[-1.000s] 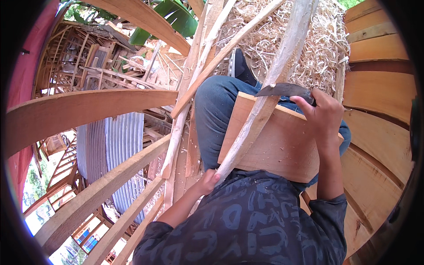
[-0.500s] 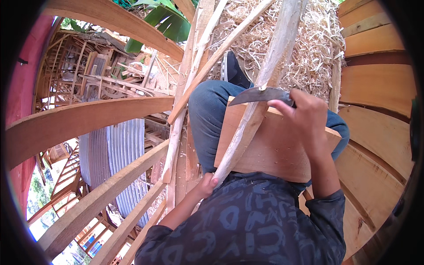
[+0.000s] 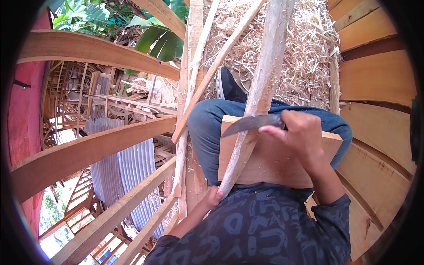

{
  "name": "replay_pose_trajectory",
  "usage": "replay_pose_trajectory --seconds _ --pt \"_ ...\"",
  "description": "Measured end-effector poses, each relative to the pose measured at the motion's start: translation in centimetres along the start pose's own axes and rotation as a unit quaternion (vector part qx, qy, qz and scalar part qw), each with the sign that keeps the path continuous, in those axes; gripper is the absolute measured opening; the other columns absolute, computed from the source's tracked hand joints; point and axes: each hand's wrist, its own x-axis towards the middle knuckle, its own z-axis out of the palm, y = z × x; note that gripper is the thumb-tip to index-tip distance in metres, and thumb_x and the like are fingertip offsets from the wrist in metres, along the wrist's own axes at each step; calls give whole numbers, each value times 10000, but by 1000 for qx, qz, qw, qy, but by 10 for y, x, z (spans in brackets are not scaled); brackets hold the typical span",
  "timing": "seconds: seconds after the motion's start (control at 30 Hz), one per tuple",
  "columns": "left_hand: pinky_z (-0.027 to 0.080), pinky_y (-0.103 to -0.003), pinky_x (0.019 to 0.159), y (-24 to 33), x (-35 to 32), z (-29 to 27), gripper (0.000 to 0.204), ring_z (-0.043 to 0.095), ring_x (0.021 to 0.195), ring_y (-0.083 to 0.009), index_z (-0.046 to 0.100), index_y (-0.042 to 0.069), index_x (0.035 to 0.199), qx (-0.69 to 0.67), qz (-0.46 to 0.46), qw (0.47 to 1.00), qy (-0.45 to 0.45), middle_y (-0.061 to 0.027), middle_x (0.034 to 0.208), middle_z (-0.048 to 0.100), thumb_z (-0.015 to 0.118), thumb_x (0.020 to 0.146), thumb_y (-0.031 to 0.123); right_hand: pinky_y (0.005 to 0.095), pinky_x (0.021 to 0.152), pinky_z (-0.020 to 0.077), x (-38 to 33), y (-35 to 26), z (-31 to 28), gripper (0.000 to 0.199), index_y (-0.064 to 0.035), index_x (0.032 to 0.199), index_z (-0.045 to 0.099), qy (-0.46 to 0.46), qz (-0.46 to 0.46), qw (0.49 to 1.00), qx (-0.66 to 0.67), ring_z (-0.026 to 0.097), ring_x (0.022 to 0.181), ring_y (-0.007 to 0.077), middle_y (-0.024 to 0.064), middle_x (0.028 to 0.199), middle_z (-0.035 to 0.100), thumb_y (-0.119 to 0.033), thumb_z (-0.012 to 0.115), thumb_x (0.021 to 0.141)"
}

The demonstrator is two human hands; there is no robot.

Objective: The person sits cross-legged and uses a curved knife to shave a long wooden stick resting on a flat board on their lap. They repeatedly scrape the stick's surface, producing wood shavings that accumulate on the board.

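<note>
My right hand [image 3: 300, 132] is closed around the handle of a curved-blade knife [image 3: 247, 125]. The blade lies crosswise over a long, pale wooden pole [image 3: 267, 75], its tip pointing left. The pole slants from the far end of the walkway toward my waist, its bark mostly stripped. Close to my belly, my left hand [image 3: 213, 197] grips the pole's near end. Under the pole, a thick wooden board [image 3: 282, 161] rests across my lap. Whether the edge is biting into the wood I cannot tell.
Curly wood shavings [image 3: 304, 57] cover the ground ahead, near my shoe [image 3: 232, 86]. Wooden rails [image 3: 97, 137] and thin strips [image 3: 216, 64] stand at left, with corrugated metal sheets [image 3: 137, 172] beyond. Broad planks [image 3: 375, 128] line the right side.
The knife has come down the pole toward me, and a small curl at the blade no longer shows. My left hand keeps its grip. The whole view has shifted slightly.
</note>
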Motion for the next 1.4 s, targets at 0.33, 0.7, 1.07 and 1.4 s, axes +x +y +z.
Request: replay_pose_trajectory --seconds 0.33,0.7,1.07,1.4 --pt "449 -357 677 43 2 0 852 564 759 -184 590 -93 902 62 -8 998 13 -108 732 595 325 864 716 356 413 369 27 44 3 654 -55 526 441 77 68 993 -57 460 409 258 93 450 432 -650 648 702" --pt "411 -357 577 30 9 2 802 526 649 -155 580 -83 818 66 54 996 34 -65 641 556 349 874 684 362 443 345 27 61 -51 665 -12 566 550 112 283 948 90 460 423 198 92 442 437 -629 578 812" --pt "452 -338 703 32 5 1 761 573 794 -180 588 -92 973 79 35 996 21 -121 805 622 359 907 630 311 381 399 53 66 2 695 -78 504 505 114 71 988 -73 521 380 187 64 422 468 -735 559 724" --pt "450 -341 752 40 3 1 751 567 829 -183 588 -87 995 39 14 999 18 -123 841 630 386 901 630 331 390 394 51 59 0 667 -77 532 520 118 97 986 -65 521 390 218 71 447 489 -711 579 730"
